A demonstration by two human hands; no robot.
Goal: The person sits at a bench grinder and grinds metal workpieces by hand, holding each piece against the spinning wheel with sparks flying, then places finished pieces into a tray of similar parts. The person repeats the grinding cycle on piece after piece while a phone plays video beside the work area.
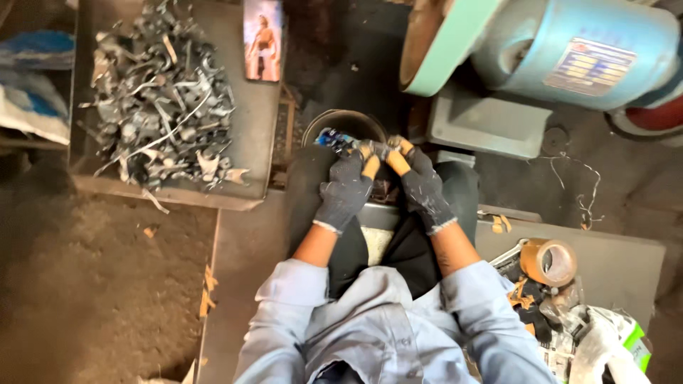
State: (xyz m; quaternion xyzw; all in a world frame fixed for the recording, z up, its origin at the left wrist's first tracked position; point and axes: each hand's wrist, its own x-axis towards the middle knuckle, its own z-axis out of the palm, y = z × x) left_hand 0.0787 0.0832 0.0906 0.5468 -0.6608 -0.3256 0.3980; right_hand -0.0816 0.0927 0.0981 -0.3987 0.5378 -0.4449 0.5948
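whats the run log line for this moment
left hand: on metal part | right hand: on metal part | tray: scrap pile | tape roll

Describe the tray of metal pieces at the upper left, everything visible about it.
The tray is a shallow, rectangular, dull grey container that looks like sheet metal, with low upturned walls. It sits at the upper left, above the dusty brown floor. A tangled heap of small grey metal pieces, bent, pronged and rod-like, fills its left part; the right part is bare. One piece hangs over the near wall. A small picture card stands at its far right corner. Neither gloved hand touches it.
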